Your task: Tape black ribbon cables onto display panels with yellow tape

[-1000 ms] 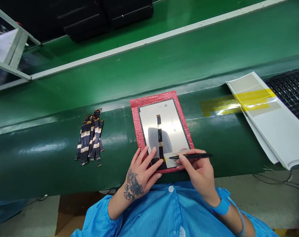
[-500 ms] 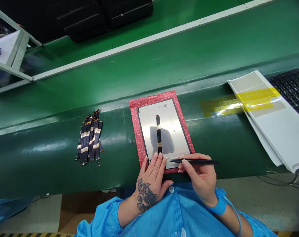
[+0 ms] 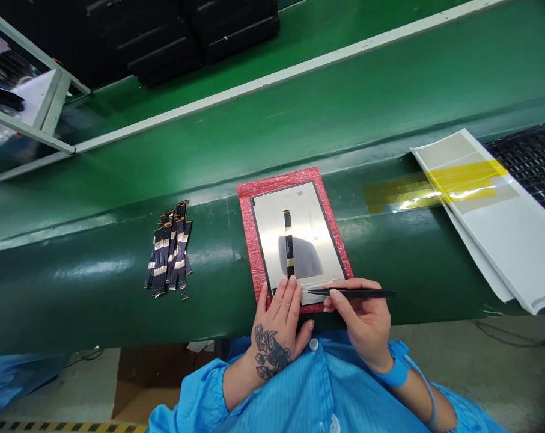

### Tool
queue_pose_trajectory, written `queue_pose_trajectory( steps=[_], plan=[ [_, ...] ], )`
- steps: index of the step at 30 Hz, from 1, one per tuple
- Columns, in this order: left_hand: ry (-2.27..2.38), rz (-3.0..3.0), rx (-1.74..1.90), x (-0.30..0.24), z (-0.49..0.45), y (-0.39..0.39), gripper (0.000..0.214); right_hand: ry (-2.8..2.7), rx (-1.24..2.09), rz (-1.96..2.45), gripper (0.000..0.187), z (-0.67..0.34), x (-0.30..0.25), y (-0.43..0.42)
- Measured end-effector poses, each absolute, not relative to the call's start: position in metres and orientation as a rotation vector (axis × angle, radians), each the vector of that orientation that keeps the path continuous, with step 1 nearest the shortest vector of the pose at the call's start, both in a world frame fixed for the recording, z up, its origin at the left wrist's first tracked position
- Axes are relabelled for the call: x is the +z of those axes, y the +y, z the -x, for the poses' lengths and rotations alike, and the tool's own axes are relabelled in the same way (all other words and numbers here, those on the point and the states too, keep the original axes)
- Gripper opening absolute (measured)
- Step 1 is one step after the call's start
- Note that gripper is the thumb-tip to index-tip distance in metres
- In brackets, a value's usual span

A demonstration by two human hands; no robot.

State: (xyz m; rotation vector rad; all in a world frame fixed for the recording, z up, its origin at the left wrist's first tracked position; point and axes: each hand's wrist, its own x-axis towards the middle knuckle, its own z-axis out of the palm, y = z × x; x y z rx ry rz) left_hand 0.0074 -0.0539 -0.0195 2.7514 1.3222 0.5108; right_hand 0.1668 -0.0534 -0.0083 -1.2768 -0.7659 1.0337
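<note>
A silver-backed display panel point(image 3: 274, 207) lies on a sheet of pink foam point(image 3: 249, 240) in front of me. On the panel rests a black flex cable point(image 3: 289, 243) with gold-coloured bands, running lengthwise. My left hand point(image 3: 279, 322) lies flat with its fingers stretched over the cable's near end and the panel's lower edge, hiding that end. Black tweezers point(image 3: 362, 293) are held in my right hand point(image 3: 366, 319), their tips pointing left, close beside my left fingers over the panel's lower part.
Several loose flex cables point(image 3: 168, 252) lie in a pile to the left on the green work surface point(image 3: 96, 300). Yellow tape strips point(image 3: 398, 193) stick to the right, reaching onto white sheets point(image 3: 502, 228). A black grid mat point(image 3: 533, 156) and black bins point(image 3: 200, 36) are farther off.
The view has shifted slightly. Both hands, the tweezers and the cable keep almost the same places on the panel.
</note>
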Motion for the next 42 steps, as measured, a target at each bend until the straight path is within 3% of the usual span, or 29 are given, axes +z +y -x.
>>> queue_pose_trajectory(
  steps=[9, 31, 34, 37, 39, 42],
  plan=[
    [1.39, -2.685, 0.393, -0.017, -0.005, -0.054, 0.059, -0.618, 1.043, 1.246, 0.017, -0.18, -0.014, -0.053],
    [1.225, -2.742, 0.411, -0.016, 0.004, -0.052, 0.061, -0.546, 0.906, 1.327, 0.028, -0.207, -0.012, -0.035],
    [1.316, -2.277, 0.62, -0.009, 0.014, -0.055, 0.056, -0.649, 0.957, 1.325, 0.021, -0.196, -0.015, -0.035],
    [1.44, -1.296, 0.951, 0.009, 0.025, -0.05, 0.05, -0.717, 1.008, 1.322, 0.017, -0.186, -0.017, -0.036],
    [1.308, -0.758, 1.001, 0.022, 0.031, -0.04, 0.048, -0.72, 1.051, 1.31, 0.015, -0.183, -0.018, -0.036],
    [1.175, -0.435, 0.884, 0.036, 0.037, -0.022, 0.052, -0.698, 1.098, 1.303, 0.015, -0.183, -0.016, -0.034]
  ],
)
